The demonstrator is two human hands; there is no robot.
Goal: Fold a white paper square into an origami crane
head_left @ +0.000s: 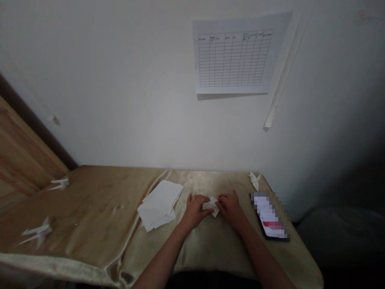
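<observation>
A small folded white paper [213,205] lies on the cloth-covered counter [93,212], between the left hand [197,205] and the right hand [231,208]. The fingers of each hand are closed on one side of it, thumbs on its near part. Loose white sheets [162,200] overlap to the left. A smartphone [268,216] lies to the right, with a folded paper bird [255,181] just beyond its far end.

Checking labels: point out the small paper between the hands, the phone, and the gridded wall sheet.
Small paper [212,205], head view: its exposed middle.
Phone [270,216], head view: middle of the screen.
Gridded wall sheet [234,59], head view: centre of the grid.
</observation>
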